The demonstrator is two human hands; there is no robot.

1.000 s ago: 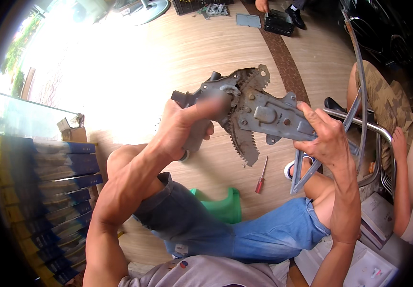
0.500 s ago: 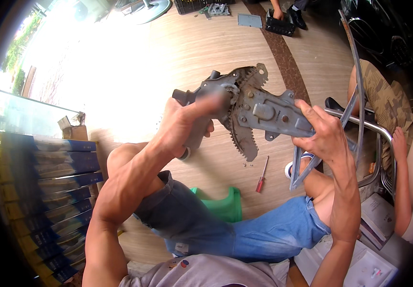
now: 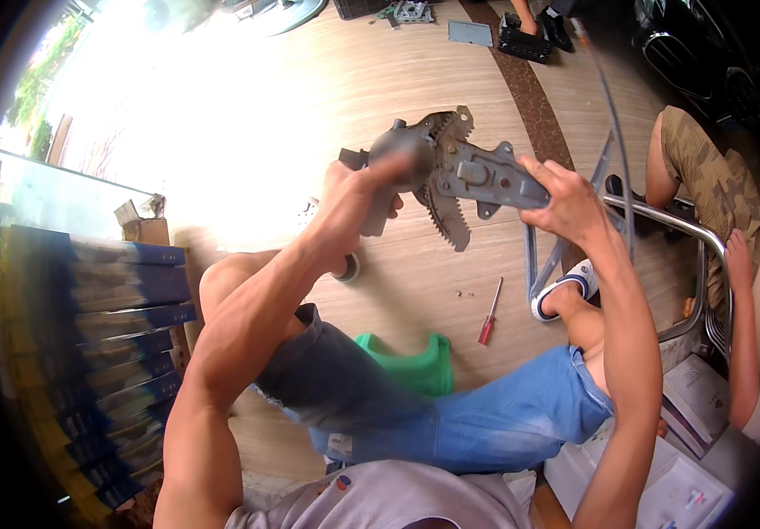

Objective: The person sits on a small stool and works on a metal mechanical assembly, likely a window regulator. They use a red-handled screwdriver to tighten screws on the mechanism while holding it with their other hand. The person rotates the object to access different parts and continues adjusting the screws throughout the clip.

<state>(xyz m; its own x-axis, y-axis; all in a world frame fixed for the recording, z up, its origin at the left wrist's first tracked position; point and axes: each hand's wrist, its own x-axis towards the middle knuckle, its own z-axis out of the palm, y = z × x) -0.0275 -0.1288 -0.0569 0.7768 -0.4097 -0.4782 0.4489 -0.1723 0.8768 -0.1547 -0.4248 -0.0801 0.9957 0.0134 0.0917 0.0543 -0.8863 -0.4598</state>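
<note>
Where my hands grip: left hand (image 3: 346,198) wrapped around the motor (image 3: 375,219), fingertips blurred; right hand (image 3: 565,198) pinching the plate (image 3: 493,182) at its outer end, thumb against fingers.
Mechanism (image 3: 466,173): held up between both hands, over the floor (image 3: 389,300).
Handling: probably heavy, stiff, maybe slick with grease; best held by motor and plate edge, clear of the teeth (image 3: 451,222).
Struts (image 3: 549,270): below my right hand; I cannot tell how they join.
Stool (image 3: 428,368): green, near my knees.
Screwdriver (image 3: 486,331): red-handled, lying on the floor.
Black box (image 3: 522,44): farthest off, a co-worker's hand (image 3: 529,24) on it.
</note>
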